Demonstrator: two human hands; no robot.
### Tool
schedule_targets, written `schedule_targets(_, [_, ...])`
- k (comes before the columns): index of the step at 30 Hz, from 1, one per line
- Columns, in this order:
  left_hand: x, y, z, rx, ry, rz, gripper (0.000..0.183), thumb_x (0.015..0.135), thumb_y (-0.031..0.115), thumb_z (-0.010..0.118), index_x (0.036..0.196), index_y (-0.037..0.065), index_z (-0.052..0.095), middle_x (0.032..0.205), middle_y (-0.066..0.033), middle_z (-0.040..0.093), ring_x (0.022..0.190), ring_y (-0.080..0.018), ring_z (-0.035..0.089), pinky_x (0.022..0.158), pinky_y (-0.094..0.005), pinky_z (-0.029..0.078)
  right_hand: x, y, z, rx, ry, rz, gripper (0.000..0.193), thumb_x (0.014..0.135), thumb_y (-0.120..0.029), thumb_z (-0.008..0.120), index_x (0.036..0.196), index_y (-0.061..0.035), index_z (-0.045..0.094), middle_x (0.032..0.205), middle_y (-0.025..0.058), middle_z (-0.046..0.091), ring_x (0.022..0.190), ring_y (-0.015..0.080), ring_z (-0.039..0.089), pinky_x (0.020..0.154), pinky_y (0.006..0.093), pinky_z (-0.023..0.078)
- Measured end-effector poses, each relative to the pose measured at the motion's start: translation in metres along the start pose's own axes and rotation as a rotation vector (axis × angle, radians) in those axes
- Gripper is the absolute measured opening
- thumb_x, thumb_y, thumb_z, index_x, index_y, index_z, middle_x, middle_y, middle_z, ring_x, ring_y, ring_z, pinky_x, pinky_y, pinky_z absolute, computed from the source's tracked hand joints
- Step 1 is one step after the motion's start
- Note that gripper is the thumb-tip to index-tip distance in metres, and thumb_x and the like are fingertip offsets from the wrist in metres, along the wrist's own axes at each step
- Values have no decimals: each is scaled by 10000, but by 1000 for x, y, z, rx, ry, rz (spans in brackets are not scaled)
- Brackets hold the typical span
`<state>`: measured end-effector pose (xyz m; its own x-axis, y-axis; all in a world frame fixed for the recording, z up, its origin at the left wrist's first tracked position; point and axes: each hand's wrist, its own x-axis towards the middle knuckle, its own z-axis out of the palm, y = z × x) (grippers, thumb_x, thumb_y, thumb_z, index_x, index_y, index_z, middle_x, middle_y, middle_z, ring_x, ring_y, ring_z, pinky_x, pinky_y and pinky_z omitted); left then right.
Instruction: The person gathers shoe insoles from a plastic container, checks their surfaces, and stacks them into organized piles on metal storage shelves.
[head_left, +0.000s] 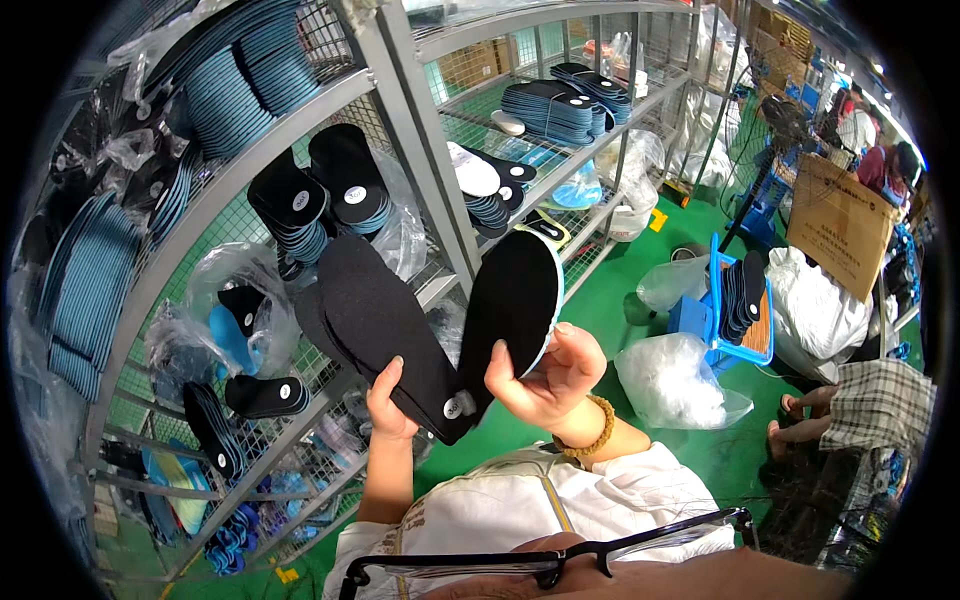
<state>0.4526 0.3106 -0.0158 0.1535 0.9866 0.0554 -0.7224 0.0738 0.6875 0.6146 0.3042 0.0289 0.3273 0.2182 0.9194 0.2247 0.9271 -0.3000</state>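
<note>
My left hand (392, 402) is closed round the heel end of black insoles (375, 310), whose wide ends fan slightly apart; a round white sticker marks the top one. In my right hand (552, 380) is a single black insole (512, 305) with a pale blue edge, pinched between thumb and fingers near its lower end. The two lots of insoles meet at their lower ends in front of my chest, their toes pointing up and away. Just beyond them is the grey metal rack.
The grey rack (425, 140) carries stacks of blue-edged black insoles (548, 108) and plastic bags (215, 300). On the green floor stand a blue crate (735, 345) with insoles and a white-filled bag (675, 385). Farther right are a cardboard box (838, 225) and other people.
</note>
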Motion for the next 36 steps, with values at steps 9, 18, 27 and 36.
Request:
schedule_targets(9, [-23, 9, -14, 9, 107, 61, 360, 774, 215, 426, 1029, -38, 440, 949, -147, 534, 844, -246, 538, 748, -353, 433, 5, -11, 3, 63, -39, -87, 630, 558, 172, 555, 1106, -27, 318, 644, 16, 380, 493, 119, 365, 480, 258, 313])
schedule_targets(18, [-102, 52, -56, -127, 359, 288, 380, 767, 210, 453, 1061, -30, 428, 967, -148, 523, 879, -259, 523, 783, -368, 421, -21, -25, 76, 389, -198, 199, 554, 618, 109, 588, 1094, -29, 339, 709, 18, 485, 575, 78, 411, 510, 205, 350])
schedule_targets(27, [-204, 83, -101, -357, 439, 621, 473, 752, 308, 429, 1097, -15, 421, 1037, -148, 500, 936, -273, 495, 816, -397, 390, 137, -46, 291, 1158, -406, 727, 388, 727, -88, 599, 1052, 20, 418, 844, 56, 507, 753, 96, 504, 605, 183, 426])
schedule_targets(36, [-271, 118, -115, -279, 376, 823, 617, 642, 324, 461, 1138, -30, 368, 1084, -165, 469, 929, -279, 499, 809, -387, 405, 212, -20, 477, 440, -687, 721, 321, 642, -199, 680, 821, 28, 540, 756, 97, 540, 702, 198, 509, 622, 307, 419])
